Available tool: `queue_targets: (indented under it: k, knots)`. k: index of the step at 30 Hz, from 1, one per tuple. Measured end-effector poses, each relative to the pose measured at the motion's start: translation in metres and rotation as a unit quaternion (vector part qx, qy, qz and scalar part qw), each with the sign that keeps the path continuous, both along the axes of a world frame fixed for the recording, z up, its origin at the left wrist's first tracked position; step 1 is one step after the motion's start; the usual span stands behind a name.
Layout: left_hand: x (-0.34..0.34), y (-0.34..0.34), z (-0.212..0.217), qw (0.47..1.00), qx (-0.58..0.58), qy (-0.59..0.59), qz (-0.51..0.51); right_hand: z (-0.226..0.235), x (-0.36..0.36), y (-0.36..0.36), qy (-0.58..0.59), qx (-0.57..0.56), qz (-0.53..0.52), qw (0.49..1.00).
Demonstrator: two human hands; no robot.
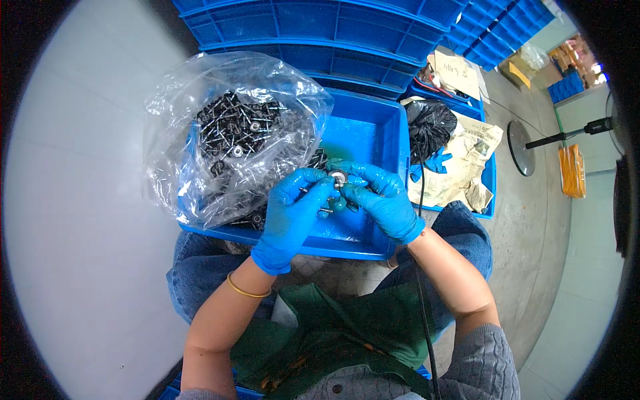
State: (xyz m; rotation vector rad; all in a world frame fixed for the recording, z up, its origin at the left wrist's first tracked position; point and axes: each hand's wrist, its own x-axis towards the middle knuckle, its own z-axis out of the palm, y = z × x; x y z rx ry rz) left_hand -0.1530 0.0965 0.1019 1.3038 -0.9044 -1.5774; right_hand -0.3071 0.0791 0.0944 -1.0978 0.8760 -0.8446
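My left hand (293,212) and my right hand (385,202), both in blue gloves, meet over a blue tray (369,110). Between their fingertips they pinch a small round part (338,178) with a shiny metal centre and a dark rim. A thin metal pin (326,211) shows just below the left fingers; whether it belongs to the same part I cannot tell. Left of the hands, a clear plastic bag (170,127) lies open in the tray. Many black parts with metal pins (233,127) fill it, and some lie beside the left hand.
Stacked blue crates (307,23) rise behind the tray. On the right, another blue crate (490,193) holds a black plastic bag (430,127), beige sacking (470,160) and a crumpled blue glove (437,162). A black cable (425,313) hangs down past my right forearm. A white wall (80,200) stands at left.
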Motion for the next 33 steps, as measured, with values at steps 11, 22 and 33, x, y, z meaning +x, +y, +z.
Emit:
queue_targets:
  k: [11, 22, 33]
  knots:
    - [-0.002, 0.002, -0.012, 1.0, -0.016, -0.016, -0.002, 0.002, -0.006, -0.003, 0.07, -0.03, 0.027, 0.997]
    - [0.003, 0.002, -0.011, 0.997, 0.009, 0.072, 0.006, -0.002, -0.007, -0.005, -0.011, 0.08, 0.019, 0.997]
    - [0.0, 0.001, -0.003, 0.999, 0.031, 0.012, -0.009, 0.001, -0.002, -0.004, 0.039, 0.02, 0.023, 0.999]
